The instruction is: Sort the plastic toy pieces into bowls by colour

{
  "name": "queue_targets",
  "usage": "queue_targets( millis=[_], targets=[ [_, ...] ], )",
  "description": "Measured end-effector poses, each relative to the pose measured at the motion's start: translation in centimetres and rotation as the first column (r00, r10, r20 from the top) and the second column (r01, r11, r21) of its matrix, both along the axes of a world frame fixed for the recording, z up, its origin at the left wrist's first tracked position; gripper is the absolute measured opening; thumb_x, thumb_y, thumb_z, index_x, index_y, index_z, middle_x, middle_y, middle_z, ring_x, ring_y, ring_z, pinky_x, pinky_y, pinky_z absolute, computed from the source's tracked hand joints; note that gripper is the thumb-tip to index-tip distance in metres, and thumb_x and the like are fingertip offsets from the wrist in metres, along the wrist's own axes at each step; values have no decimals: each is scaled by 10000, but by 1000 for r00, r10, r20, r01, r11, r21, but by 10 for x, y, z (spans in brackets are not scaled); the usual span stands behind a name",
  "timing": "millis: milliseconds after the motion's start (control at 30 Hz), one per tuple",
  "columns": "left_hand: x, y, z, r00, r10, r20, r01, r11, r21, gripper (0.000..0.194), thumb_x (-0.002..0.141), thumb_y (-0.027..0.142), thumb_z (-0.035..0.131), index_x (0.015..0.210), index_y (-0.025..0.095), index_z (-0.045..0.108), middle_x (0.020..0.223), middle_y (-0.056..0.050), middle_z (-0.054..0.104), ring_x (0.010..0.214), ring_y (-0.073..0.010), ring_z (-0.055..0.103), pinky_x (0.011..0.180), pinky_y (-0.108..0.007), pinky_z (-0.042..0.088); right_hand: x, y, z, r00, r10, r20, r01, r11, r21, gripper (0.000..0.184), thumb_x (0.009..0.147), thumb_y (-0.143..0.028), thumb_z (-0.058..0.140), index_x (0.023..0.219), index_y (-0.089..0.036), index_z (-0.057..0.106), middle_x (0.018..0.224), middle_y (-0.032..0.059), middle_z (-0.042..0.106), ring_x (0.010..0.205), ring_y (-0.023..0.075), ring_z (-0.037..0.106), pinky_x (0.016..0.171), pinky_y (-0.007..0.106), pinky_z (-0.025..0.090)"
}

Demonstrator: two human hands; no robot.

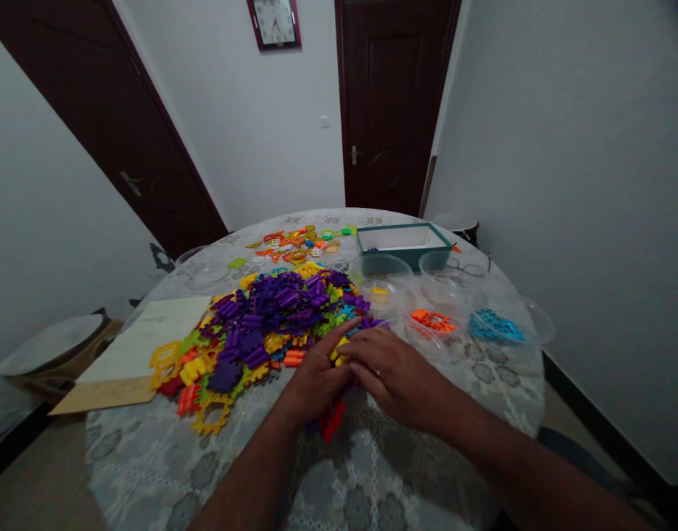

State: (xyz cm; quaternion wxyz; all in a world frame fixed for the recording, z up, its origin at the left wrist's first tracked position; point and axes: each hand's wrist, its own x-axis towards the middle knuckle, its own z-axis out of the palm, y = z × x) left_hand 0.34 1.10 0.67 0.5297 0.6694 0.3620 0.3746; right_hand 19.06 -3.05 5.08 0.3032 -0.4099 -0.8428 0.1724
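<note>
My left hand (318, 383) and my right hand (397, 375) meet at the near edge of a big heap of plastic gear toy pieces (277, 310), mostly purple with yellow, green and blue among them. Between my fingers shows a yellow plastic piece (340, 352), gripped by both hands; its full shape is hidden. Under my left hand lies a red toothed piece (333, 422), with some purple beside it. An orange piece (294, 358) rests just left of my left hand.
Clear plastic bowls stand to the right, holding blue pieces (496, 326), orange pieces (431, 320) and a yellow piece (379, 295). Behind them are a green-edged box (405, 258) and glasses (468, 267). More flat pieces (294, 245) lie at the back; paper (144, 332) lies left.
</note>
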Motion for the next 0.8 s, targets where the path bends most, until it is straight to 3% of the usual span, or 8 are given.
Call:
queue_targets(
  millis=[233,333,433,533,633,700,800],
  targets=[
    [8,-2,-6,998,0,66,3,999,-43,641,832,328,774,1450,271,613,1378,-97,668,1278,-294,596,1096,-401,446,7,9,3,972,-30,-232,-6,988,-153,233,961,-115,566,1003,-237,760,1070,37,724,1040,174,674,972,332,517],
    [8,0,-5,996,37,78,-29,994,-103,646,836,353,779,1449,247,603,1079,-66,734,963,-219,674,876,-322,520,23,18,8,968,-55,-246,18,988,-151,213,967,-161,572,1010,-241,765,1063,34,734,1039,176,681,971,338,521],
    [6,2,-2,991,118,64,-105,978,-181,624,861,432,750,1430,221,605,755,25,627,638,-132,554,635,-247,454,46,36,8,966,-145,-214,122,985,-118,215,979,-218,564,1043,-245,767,1092,48,741,1051,195,688,986,382,529],
    [6,4,0,978,189,92,-161,954,-254,592,856,494,736,1367,209,646,774,16,637,645,-135,561,630,-249,452,70,62,-4,929,-284,-236,275,959,-69,253,977,-256,555,1126,-236,760,1217,81,729,1158,220,677,1067,450,506],
    [7,5,-2,961,255,107,-212,928,-306,550,837,505,745,1296,207,692,854,-17,690,732,-170,615,675,-272,486,88,82,-17,883,-404,-241,407,913,-38,321,955,-254,568,1230,-227,732,1427,109,641,1349,251,581,1170,523,414],
    [7,7,-4,941,317,119,-265,909,-323,507,825,504,759,1231,204,728,906,-32,706,773,-178,623,685,-271,495,94,83,-17,868,-448,-215,452,891,-34,329,948,-245,562,1230,-228,731,1489,108,595,1372,263,565,1180,536,401],
    [6,9,-8,901,394,182,-314,881,-353,481,807,528,778,1149,192,754,941,-44,707,771,-162,610,676,-254,494,88,61,-2,887,-427,-178,432,902,-14,300,973,-264,542,1206,-233,729,1389,98,668,1279,260,634,1138,506,459]
  ],
)
